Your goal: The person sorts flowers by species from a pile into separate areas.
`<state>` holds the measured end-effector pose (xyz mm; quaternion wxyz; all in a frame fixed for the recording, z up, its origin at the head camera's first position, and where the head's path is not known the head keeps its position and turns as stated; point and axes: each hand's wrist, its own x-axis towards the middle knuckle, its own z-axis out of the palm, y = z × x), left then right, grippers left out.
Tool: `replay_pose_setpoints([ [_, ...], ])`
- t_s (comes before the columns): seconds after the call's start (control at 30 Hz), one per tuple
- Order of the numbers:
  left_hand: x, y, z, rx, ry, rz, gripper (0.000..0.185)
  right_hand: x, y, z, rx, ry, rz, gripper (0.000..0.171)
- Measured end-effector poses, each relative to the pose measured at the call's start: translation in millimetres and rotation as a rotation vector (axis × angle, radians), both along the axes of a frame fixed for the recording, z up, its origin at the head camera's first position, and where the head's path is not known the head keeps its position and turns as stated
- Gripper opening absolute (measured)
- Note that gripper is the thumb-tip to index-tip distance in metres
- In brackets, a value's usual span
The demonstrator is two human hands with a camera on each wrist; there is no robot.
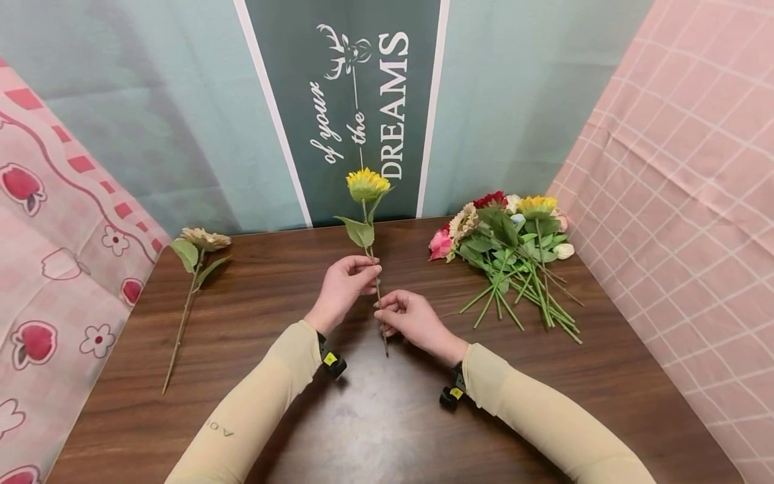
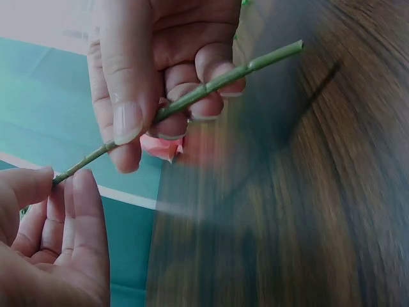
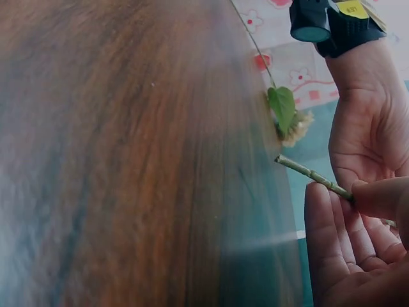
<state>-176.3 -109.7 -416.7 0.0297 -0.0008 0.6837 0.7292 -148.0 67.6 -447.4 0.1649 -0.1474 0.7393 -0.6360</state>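
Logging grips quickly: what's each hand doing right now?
Left hand: pinches the sunflower stem higher up, holding the bloom upright.
Right hand: pinches the same stem lower down, near its cut end.

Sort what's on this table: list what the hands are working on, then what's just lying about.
In hand:
- yellow sunflower, stem pinched by left hand and right hand

Lying about:
- pale flower, left on the table
- mixed flower bunch, right
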Motion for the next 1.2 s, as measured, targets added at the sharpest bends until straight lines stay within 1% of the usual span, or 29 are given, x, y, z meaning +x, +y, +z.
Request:
replay_pose_setpoints([
  [0.07,1.2,-7.3,0.2,-0.015,-0.005,0.002,0.025,0.8,-2.7,0.5,0.013,-0.004,0.017,0.025],
  [0.1,1.5,-13.1,0.3,-0.04,-0.005,0.006,0.025,1.2,-3.6,1.1,0.024,0.002,0.024,0.026],
  [0.17,1.9,-29.7,1.6,-0.132,0.004,0.008,0.026,1.8,-4.6,3.5,0.055,0.034,0.035,0.026],
  [0.2,2.4,-40.6,2.9,-0.2,0.012,0.01,0.027,2.1,-4.4,4.9,0.088,0.068,0.038,0.027],
  [0.27,4.3,-68.2,5.8,-0.375,0.038,0.012,0.028,2.2,-3.3,7.2,0.184,0.18,0.044,0.026],
  [0.37,11.0,-118.7,13.2,-0.681,0.097,0.034,0.028,0.2,-0.5,8.7,0.368,0.402,0.062,0.027],
  [0.43,18.6,-154.4,20.3,-0.863,0.115,0.063,0.027,-2.5,0.8,8.4,0.485,0.536,0.074,0.03],
  [0.47,23.2,-171.7,24.2,-0.942,0.115,0.08,0.027,-3.8,1.0,8.2,0.53,0.583,0.085,0.031],
  [0.53,32.2,-203.6,31.4,-1.076,0.102,0.113,0.027,-6.8,0.1,8.1,0.596,0.648,0.104,0.035],
  [0.6,40.6,-231.7,35.9,-1.163,0.069,0.137,0.028,-9.4,-2.5,9.8,0.64,0.679,0.127,0.038],
  [0.7,49.8,-263.8,35.2,-1.231,0.03,0.163,0.03,-13.4,-10.0,14.1,0.694,0.725,0.165,0.044],
  [0.77,51.9,-277.4,29.0,-1.24,0.017,0.166,0.031,-15.2,-15.2,18.2,0.724,0.744,0.192,0.048],
  [0.83,53.2,-285.7,20.2,-1.239,0.002,0.167,0.03,-16.6,-21.0,21.7,0.755,0.76,0.22,0.052],
  [0.93,53.5,-291.2,5.4,-1.23,-0.039,0.159,0.027,-17.3,-28.6,25.8,0.771,0.765,0.255,0.056],
  [1.03,52.8,-292.3,-5.4,-1.218,-0.084,0.167,0.024,-17.5,-32.8,26.7,0.785,0.768,0.274,0.057],
  [1.1,52.0,-292.1,-9.2,-1.208,-0.098,0.185,0.021,-17.4,-33.2,26.6,0.787,0.767,0.279,0.057],
  [1.2,51.9,-291.5,-10.7,-1.198,-0.103,0.207,0.017,-16.8,-31.3,27.1,0.787,0.753,0.283,0.057],
])
